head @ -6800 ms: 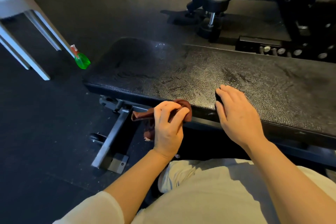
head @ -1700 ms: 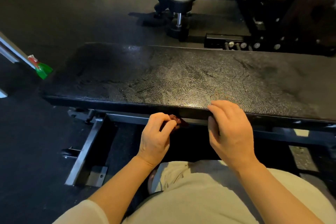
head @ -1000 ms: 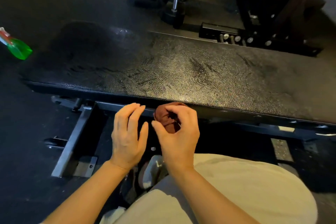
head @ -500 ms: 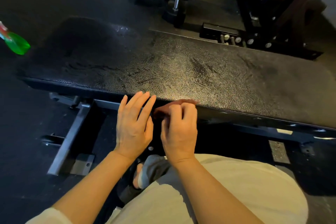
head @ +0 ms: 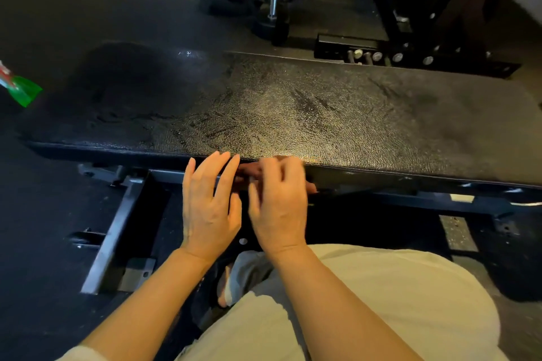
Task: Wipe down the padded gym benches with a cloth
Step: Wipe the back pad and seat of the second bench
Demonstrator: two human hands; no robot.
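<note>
Pinching the cloth (head: 249,173) at mid-frame, right hand (head: 278,208) fingers clenched it against the table (head: 322,114) edge; left hand (head: 209,208) hovered flat, released.

Dark rubber floor (head: 88,3); black rack frame (head: 410,9) behind; green bottle (head: 25,92) left.

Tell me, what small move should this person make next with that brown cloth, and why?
Probably slide the brown cloth rightward along the near side edge of the black padded bench. The right hand holds it against that edge, the open left hand beside it, and the edge runs on unwiped-looking to the right.
</note>
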